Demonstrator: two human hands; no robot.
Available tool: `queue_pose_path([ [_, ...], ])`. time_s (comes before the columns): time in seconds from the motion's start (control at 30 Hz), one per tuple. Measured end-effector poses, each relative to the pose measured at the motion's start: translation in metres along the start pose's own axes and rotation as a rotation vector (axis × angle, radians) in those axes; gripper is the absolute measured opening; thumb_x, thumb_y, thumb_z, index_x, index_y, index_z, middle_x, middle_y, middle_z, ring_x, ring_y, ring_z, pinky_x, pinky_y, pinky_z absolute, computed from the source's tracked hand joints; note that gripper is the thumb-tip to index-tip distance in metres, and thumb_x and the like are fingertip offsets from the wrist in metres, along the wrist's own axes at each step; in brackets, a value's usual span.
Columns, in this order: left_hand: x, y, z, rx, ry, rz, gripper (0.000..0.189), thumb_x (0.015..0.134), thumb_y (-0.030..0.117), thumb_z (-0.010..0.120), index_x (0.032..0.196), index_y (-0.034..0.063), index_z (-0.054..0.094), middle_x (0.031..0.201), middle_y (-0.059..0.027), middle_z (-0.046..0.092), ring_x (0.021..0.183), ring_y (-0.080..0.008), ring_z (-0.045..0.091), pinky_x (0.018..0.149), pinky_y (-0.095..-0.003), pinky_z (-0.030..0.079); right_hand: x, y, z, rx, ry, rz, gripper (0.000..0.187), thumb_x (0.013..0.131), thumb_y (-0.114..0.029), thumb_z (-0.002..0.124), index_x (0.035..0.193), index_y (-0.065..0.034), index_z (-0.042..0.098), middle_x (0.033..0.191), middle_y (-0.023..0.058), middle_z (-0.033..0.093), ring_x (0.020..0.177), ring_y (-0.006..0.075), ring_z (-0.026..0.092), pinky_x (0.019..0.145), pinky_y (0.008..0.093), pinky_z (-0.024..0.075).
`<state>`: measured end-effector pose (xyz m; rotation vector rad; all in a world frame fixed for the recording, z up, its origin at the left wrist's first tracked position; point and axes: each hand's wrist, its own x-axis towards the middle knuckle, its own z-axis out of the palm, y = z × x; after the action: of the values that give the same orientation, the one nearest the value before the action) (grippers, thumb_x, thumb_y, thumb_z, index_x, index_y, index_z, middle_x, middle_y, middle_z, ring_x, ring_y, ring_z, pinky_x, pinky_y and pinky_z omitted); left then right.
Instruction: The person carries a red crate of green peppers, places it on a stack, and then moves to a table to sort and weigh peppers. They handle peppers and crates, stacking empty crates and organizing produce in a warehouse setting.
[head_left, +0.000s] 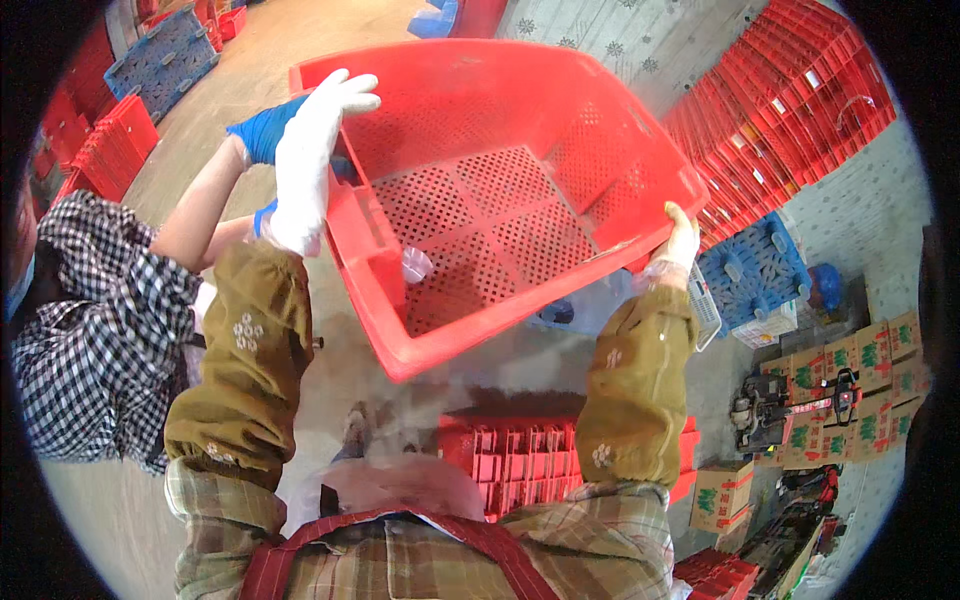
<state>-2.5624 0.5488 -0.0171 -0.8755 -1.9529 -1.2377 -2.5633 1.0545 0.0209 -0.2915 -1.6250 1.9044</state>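
Note:
A large red plastic crate (480, 225) with a perforated floor is held up, tilted, in front of me. My right hand (675, 240), in a pale glove, grips its right rim at the corner. My left hand (315, 150), in a white glove, lies at the crate's left side with fingers extended; whether it grips the rim there is hard to tell. Beside it, a co-worker's blue-gloved hand (266, 131) is at the same side, partly hidden behind my left hand. A small translucent piece (416, 265) shows inside the crate near its left wall.
A co-worker in a checked top (105, 330) stands close at the left. Nested red crates (780, 97) are at the upper right, with more red crates (517, 457) below. Blue pallets (750, 262), cardboard boxes (847, 397) and a pallet truck (765, 412) stand at the right.

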Motion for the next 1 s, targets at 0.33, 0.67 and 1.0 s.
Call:
queue_pose_path([
  [0.33, 0.02, -0.144, 0.038, -0.481, 0.417, -0.5, 0.056, 0.103, 0.028, 0.048, 0.151, 0.0021, 0.033, 0.157, -0.0141, 0.032, 0.146, -0.0264, 0.029, 0.119, -0.0352, 0.024, -0.043, 0.038, 0.029, -0.106, 0.265, -0.213, 0.097, 0.073, -0.002, 0.066, 0.156, 0.0008, 0.014, 0.148, 0.0203, 0.04, 0.129, 0.0346, 0.048, 0.112, 0.0469, 0.038],
  [0.67, 0.053, -0.117, 0.053, -0.91, 0.39, -0.793, 0.084, 0.093, 0.028, 0.066, 0.157, 0.0027, 0.017, 0.159, -0.0154, 0.028, 0.144, -0.0262, 0.032, 0.115, -0.0378, 0.031, -0.051, 0.023, 0.028, 0.125, 0.214, -0.182, 0.094, 0.077, -0.003, 0.061, 0.158, -0.0169, 0.015, 0.15, 0.0131, 0.041, 0.129, 0.0354, 0.048, 0.109, 0.0518, 0.0402],
  [1.0, 0.024, -0.094, 0.044, -1.112, 0.405, -0.899, 0.051, 0.095, 0.013, 0.061, 0.142, 0.001, 0.047, 0.141, -0.0096, 0.052, 0.125, -0.0193, 0.052, 0.106, -0.0333, 0.041, -0.096, 0.014, 0.049, 0.307, 0.22, -0.214, 0.079, 0.084, -0.011, 0.06, 0.155, -0.0182, 0.027, 0.148, 0.0115, 0.043, 0.127, 0.0333, 0.05, 0.104, 0.0495, 0.0447],
])
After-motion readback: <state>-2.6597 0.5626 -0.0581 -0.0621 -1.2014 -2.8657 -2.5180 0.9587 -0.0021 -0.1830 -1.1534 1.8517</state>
